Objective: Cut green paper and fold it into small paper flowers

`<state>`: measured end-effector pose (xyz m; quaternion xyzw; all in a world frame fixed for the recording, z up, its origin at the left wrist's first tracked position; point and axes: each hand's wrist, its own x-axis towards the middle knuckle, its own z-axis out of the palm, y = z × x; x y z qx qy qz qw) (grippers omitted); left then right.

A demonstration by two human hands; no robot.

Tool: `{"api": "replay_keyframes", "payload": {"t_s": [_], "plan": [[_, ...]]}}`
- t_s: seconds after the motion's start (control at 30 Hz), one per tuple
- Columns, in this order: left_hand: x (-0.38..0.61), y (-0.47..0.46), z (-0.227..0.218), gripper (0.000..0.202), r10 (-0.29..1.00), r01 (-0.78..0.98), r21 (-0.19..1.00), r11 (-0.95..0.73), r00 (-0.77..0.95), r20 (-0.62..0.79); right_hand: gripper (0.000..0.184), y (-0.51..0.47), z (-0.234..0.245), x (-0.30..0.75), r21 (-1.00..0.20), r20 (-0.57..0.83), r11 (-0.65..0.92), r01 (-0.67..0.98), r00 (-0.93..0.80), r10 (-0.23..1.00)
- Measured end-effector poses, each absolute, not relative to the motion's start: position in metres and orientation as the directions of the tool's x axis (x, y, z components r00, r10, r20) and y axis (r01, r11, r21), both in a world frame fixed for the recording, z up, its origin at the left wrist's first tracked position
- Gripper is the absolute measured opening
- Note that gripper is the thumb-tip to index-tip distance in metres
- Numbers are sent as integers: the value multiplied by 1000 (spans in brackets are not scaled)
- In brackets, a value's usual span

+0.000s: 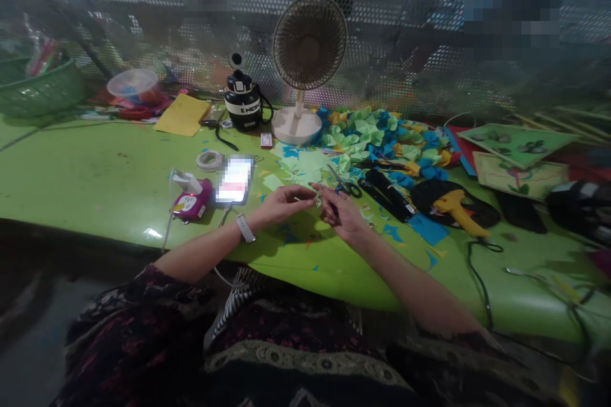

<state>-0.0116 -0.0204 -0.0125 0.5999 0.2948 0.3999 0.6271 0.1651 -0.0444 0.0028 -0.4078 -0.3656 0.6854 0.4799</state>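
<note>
My left hand [282,202] and my right hand [340,211] meet above the green table [95,165], fingers pinched together around a small pale paper piece [315,191] held between them. The left wrist wears a white band [245,227]. Blue and orange paper scraps [391,232] lie on the table under and beside the hands. Scissors [344,183] rest just beyond the right hand.
A lit phone [233,180] and a pink device [191,200] lie left of the hands, with a tape roll [210,159]. A small fan [305,57], a black mug [244,105], folded paper flowers [377,137] and a yellow glue gun [456,206] sit behind and to the right.
</note>
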Motion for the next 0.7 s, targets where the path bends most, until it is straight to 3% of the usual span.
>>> {"api": "replay_keyframes", "payload": {"t_s": [0.2, 0.7], "plan": [[-11, -19, -16, 26, 874, -120, 989, -84, 467, 131, 36, -43, 0, 165, -901, -196, -248, -356, -176, 965], [-14, -18, -17, 27, 863, -150, 988, -16, 496, 90, 38, -42, -5, 163, -957, -120, -118, -264, -8, 993]]}}
